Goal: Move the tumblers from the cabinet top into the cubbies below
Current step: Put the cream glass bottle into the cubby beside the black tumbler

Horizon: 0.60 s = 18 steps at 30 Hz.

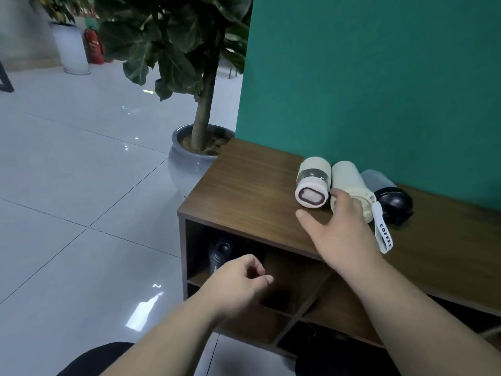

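Left hand (240,278): bare, fingers curled loosely together, holding nothing, in front of the top left cubby.
Cubbies (295,283): square wooden holes under the cabinet top; a dark tumbler (221,255) stands deep in the top left one.
Right hand (337,226): fingers spread apart over the top, fingertips on the middle tumbler, not closed around it.
Cabinet top (244,185): flat brown wood with a fine grain.
Cream tumbler (313,183): round, lying on its side near the back edge, white cap facing us.
Middle tumbler (349,183): cream, smooth, lying beside it, with a white strap (382,232) that says COFFEE.
Grey tumbler (385,191): lying down, shiny black lid, farthest right.
Wall (379,77): green and plain.
Plant pot (187,161): round, shiny grey, on the tiled floor by the back left corner.
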Motion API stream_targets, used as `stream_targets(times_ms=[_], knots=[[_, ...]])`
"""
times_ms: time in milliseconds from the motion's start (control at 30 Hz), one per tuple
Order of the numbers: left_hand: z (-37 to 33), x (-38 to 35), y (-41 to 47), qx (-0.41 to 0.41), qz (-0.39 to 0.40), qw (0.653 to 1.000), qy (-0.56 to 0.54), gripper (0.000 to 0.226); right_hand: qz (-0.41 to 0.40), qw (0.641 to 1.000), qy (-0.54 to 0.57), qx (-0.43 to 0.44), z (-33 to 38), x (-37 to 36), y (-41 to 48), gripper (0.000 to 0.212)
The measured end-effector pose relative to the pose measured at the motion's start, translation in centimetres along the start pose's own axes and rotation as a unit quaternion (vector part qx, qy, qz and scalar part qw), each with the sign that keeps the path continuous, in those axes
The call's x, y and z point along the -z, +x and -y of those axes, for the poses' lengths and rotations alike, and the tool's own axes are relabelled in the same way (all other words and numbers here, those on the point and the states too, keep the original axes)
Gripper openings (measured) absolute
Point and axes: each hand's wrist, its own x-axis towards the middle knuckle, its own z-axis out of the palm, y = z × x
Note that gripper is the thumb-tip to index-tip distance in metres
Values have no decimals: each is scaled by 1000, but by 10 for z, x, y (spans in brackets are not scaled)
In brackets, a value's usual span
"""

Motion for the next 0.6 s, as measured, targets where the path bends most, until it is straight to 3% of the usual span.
stream_targets(times_ms=[100, 333, 600], knots=[[-2, -3, 12, -21, 61, 995, 70, 24, -2, 993, -120, -21, 22, -9, 40, 83], [-5, -4, 21, -56, 89, 989, 102, 28, 14, 971, -190, -147, 47, -30, 108, 85], [-3, 12, 19, -51, 79, 994, 54, 24, 73, 966, -117, -220, 44, -44, 112, 98]])
